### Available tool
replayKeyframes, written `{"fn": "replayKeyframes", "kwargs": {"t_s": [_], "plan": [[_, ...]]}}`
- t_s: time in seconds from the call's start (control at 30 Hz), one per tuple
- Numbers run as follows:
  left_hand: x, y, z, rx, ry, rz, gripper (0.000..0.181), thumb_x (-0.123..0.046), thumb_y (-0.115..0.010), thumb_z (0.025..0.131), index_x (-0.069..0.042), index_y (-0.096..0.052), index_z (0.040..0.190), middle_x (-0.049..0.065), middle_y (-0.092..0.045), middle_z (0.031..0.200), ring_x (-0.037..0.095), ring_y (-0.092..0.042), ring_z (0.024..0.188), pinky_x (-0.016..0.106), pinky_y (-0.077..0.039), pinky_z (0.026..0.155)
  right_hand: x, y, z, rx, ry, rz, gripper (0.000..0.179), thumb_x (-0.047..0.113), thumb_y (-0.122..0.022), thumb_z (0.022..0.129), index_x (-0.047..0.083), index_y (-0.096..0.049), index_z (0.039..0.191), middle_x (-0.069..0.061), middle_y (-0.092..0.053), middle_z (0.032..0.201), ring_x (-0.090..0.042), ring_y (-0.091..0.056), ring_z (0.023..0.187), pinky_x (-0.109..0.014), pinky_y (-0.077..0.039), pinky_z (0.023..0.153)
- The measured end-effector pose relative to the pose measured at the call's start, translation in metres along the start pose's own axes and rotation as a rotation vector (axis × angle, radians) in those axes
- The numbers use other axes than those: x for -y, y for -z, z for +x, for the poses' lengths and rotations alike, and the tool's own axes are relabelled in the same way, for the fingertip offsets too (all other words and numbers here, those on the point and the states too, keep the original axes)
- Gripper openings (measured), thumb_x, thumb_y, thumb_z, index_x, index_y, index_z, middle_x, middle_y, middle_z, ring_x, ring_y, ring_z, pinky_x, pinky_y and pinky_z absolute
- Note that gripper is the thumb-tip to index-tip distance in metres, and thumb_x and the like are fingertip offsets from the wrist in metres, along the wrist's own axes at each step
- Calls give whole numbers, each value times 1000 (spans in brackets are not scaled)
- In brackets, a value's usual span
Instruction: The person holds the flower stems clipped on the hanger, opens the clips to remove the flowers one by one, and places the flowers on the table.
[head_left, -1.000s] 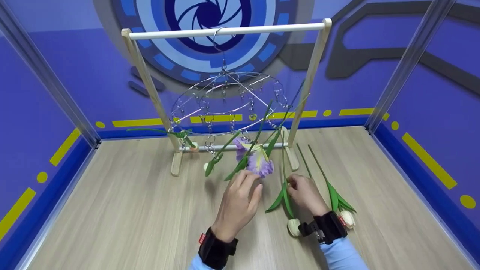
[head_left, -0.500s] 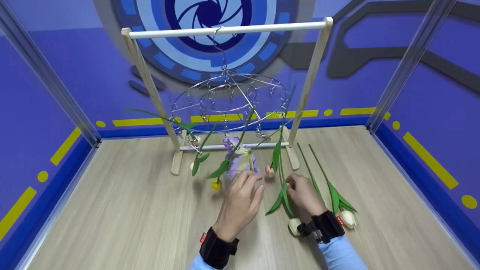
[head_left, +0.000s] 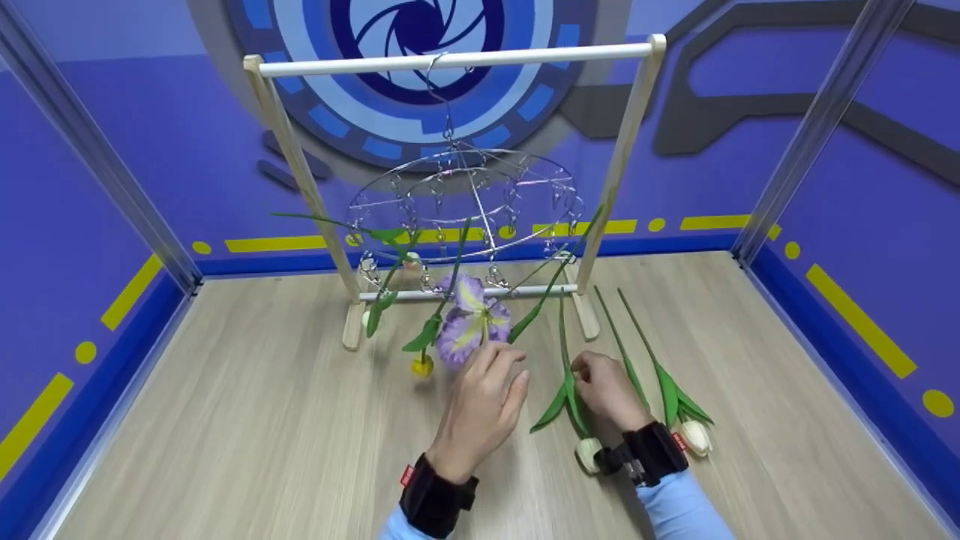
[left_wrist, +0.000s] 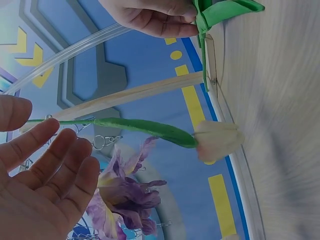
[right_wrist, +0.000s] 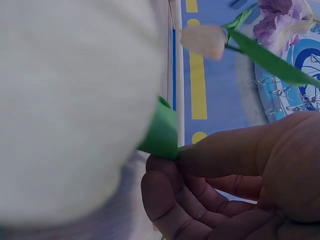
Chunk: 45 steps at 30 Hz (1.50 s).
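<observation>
L grip [head_left: 480, 405] apart nr 1 iris [head_left: 460, 334]; R grip [head_left: 611, 390] pinching 1 of 3 flowers [head_left: 576, 407] on worktop [head_left: 240, 420]; 1 rack [head_left: 517, 58] nr back edge.

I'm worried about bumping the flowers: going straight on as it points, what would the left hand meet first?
Probably the purple flower, beyond the left hand in the head view; the hanging pale tulip may come first, since depth is unclear.
</observation>
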<state>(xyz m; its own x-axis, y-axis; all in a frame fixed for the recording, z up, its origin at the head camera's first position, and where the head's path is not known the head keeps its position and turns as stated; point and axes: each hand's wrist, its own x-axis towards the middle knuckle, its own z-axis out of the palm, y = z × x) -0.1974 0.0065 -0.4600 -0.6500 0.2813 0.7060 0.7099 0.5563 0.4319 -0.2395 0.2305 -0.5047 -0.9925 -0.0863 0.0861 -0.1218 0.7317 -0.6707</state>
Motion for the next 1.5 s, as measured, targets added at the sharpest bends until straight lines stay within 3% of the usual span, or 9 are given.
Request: {"fn": "replayKeyframes", "kwargs": {"t_s": [0.4, 0.63, 0.83, 1.0, 1.2, 1.5], "plan": [[0, 1, 2, -14, -8, 6, 14, -14, -66, 100, -6, -69, 111, 6, -64, 105, 16, -63, 87, 29, -54, 74, 2, 7, -9, 35, -8, -16, 19, -11, -62, 90, -5, -69, 107, -13, -67, 90, -28, -64, 84, -45, -53, 73], [0, 4, 1, -16, -3, 13, 14, -13, -67, 100, -7, -70, 112, 6, -64, 110, 17, -64, 97, 31, -55, 79, 1, 17, -18, 165, 103, -24, 16, -4, -67, 89, 3, -75, 101, -11, -72, 97, -28, -67, 89, -43, -55, 73], [0, 4, 1, -7, -12, 13, 14, -16, -64, 102, -7, -69, 112, 6, -64, 109, 18, -63, 98, 33, -54, 82, 2, 20, -22, 270, 160, -22, 10, -1, -71, 88, 4, -78, 94, -6, -73, 91, -21, -65, 83, -41, -55, 72], [-1, 4, 1, -17, -13, 14, 13, -14, -66, 100, -7, -69, 111, 6, -64, 109, 17, -63, 95, 32, -54, 78, -1, 23, -24, 303, 186, -17, 8, 0, -72, 88, 4, -78, 87, -1, -72, 83, -11, -58, 71, -30, -50, 63], [-1, 5, 1, -22, -6, 8, 13, -12, -66, 100, -7, -69, 112, 6, -64, 109, 16, -62, 90, 29, -54, 74, -4, 25, -25, 328, 181, 9, 10, 2, -71, 90, 5, -78, 83, 3, -69, 75, -8, -53, 64, -24, -44, 57], [0, 4, 1, -31, -17, 19, 13, -11, -67, 99, -7, -70, 111, 8, -65, 112, 21, -63, 99, 35, -54, 82, 1, 32, -27, 354, 177, 32, 12, 4, -70, 91, 5, -77, 81, 3, -64, 69, -7, -52, 60, -23, -41, 54]]}}
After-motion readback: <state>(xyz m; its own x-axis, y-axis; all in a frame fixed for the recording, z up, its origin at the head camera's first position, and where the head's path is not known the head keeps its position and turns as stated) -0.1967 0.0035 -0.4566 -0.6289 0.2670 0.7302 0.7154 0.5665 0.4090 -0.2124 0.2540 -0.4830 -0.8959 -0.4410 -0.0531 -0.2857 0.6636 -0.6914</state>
